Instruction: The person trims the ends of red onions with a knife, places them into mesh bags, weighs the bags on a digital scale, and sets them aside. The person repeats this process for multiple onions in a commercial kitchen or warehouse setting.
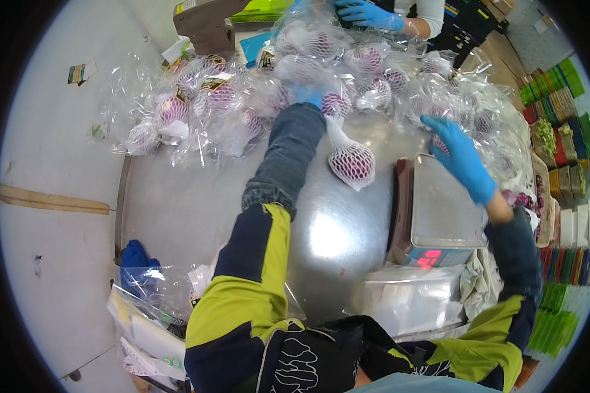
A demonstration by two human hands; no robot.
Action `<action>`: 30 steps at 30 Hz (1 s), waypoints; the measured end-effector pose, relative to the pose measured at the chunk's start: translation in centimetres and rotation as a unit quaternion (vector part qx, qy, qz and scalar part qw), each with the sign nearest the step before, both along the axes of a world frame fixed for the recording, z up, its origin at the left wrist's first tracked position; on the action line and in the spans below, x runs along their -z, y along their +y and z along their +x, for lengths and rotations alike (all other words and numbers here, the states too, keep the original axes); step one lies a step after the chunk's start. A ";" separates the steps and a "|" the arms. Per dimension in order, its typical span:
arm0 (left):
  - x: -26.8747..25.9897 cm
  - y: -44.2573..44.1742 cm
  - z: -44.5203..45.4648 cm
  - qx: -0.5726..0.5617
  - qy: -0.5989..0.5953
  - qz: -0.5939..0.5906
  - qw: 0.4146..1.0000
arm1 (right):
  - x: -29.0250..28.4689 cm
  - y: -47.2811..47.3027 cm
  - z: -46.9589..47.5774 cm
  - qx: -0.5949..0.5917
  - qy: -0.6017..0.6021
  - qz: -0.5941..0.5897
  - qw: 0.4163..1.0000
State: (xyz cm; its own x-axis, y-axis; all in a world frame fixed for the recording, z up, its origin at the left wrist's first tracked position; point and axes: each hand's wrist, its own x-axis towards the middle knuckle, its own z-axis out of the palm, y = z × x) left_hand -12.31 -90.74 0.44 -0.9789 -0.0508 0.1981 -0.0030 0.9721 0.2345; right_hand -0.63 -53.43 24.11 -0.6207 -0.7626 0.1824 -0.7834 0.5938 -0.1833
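Note:
My left hand (309,96), in a blue glove, reaches into a heap of clear plastic bags (226,113) at the table's far side. Bags and net sleeves partly cover its fingers, so its grip cannot be made out. Just right of my left sleeve, a round purple vegetable or fruit in a white foam net (352,162) lies unbagged on the metal table (187,196). My right hand (459,157), also gloved in blue, is open with its fingers stretched toward the bagged purple produce (442,110). It hovers by the right edge of the weighing scale (447,206).
Across the table, a co-worker's gloved hand (368,14) is above the heap. Flat plastic bags (413,294) lie in front of the scale. A blue cloth (137,260) rests at the near left corner. Coloured crates (560,108) are stacked on the right, beyond a produce tub (543,196).

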 end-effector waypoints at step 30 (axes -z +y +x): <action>-6.3 -2.7 24.2 -0.055 0.103 -0.099 0.988 | 10.6 43.3 45.5 0.448 -0.295 -0.359 0.764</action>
State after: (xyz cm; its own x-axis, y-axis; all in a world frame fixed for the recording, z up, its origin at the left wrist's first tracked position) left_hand 11.86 -93.45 6.76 -0.9079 -0.0943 0.4083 -0.0824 0.9955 0.0468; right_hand 44.91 -10.09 13.54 -0.9706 0.1811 -0.1584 0.2224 0.4243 -0.8778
